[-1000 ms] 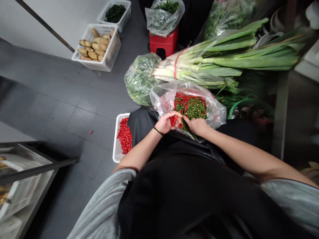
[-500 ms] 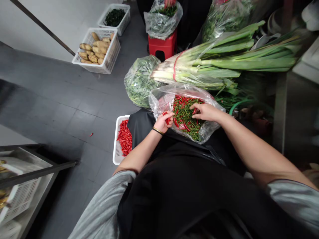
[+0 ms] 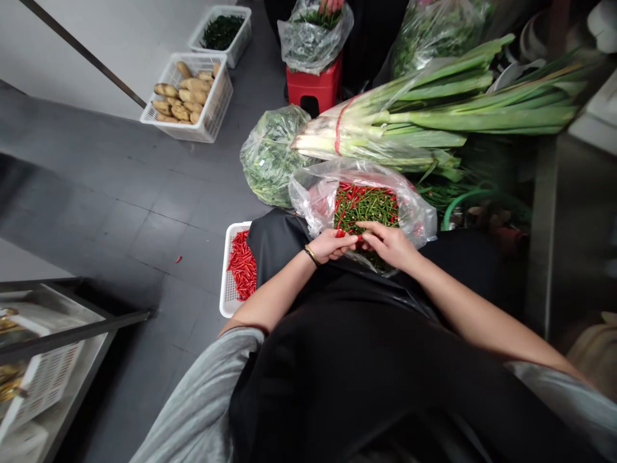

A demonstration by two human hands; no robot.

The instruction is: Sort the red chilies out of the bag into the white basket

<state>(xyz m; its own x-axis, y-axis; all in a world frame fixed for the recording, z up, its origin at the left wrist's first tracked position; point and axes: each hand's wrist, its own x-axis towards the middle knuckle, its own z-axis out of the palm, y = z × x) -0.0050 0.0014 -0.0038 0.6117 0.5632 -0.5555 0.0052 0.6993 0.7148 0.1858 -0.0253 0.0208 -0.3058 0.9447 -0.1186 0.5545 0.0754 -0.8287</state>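
Observation:
An open clear plastic bag (image 3: 417, 212) rests before my lap, filled with red chilies and green stems (image 3: 366, 204). Over its near edge my two hands meet. My left hand (image 3: 333, 245), with bands at the wrist, is closed around red chilies, some red showing at its fingers. My right hand (image 3: 389, 244) pinches at a red chili (image 3: 359, 238) between the two hands; its fingertips touch or nearly touch those of the left. At my left side a white basket (image 3: 224, 283) holds a heap of stemless-looking red chilies (image 3: 242, 267), partly covered by black cloth.
Leeks (image 3: 409, 122) tied with a red band and a bag of greens (image 3: 272, 154) lie beyond the chili bag. A co-worker's hand (image 3: 331, 6) is over a bag on a red stool (image 3: 315, 83). A basket of potato-like roots (image 3: 207, 128) stands far left; a metal shelf (image 3: 96, 328) is nearer.
My right hand has come out of the chili pile toward me and left, meeting my left hand. The left hand has shifted slightly right and nearer to me.

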